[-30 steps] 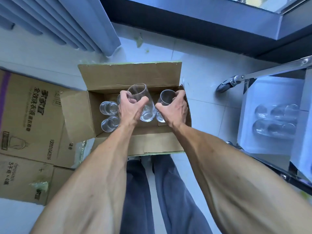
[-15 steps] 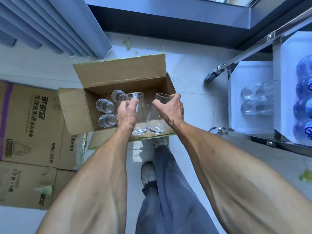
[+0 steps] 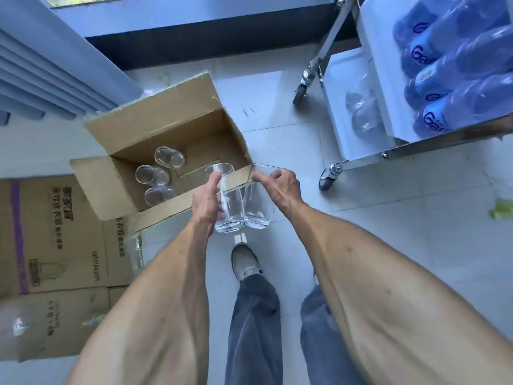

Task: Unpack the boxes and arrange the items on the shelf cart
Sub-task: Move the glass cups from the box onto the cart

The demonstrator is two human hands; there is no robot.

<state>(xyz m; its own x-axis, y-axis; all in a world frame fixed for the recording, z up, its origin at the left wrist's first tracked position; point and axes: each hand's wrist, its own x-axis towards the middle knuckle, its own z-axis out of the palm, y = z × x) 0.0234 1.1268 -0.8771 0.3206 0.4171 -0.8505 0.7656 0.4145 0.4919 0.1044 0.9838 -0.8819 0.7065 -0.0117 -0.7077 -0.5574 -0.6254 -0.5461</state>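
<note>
My left hand (image 3: 206,202) grips a clear drinking glass (image 3: 229,215) around its side. Beside it, my right hand (image 3: 280,186) pinches the rim of a second clear glass (image 3: 258,209). Both glasses hang upright and side by side above the floor, just past the near right corner of the open cardboard box (image 3: 166,120). Three more glasses (image 3: 159,176) stand inside that box. The metal shelf cart (image 3: 361,162) is at the right, with glasses (image 3: 361,112) on its lower shelf and blue water bottles (image 3: 455,68) on its upper shelf.
Closed printed cartons (image 3: 52,245) lie on the floor at the left. A grey curtain (image 3: 50,65) hangs at the upper left, below a dark window ledge. The cart's castor wheels (image 3: 327,179) stand on the tiled floor. My shoe (image 3: 245,262) is below the glasses.
Both hands have lifted their glasses up out of the box and toward the right. The view has turned, bringing the cart and its bottles further into sight.
</note>
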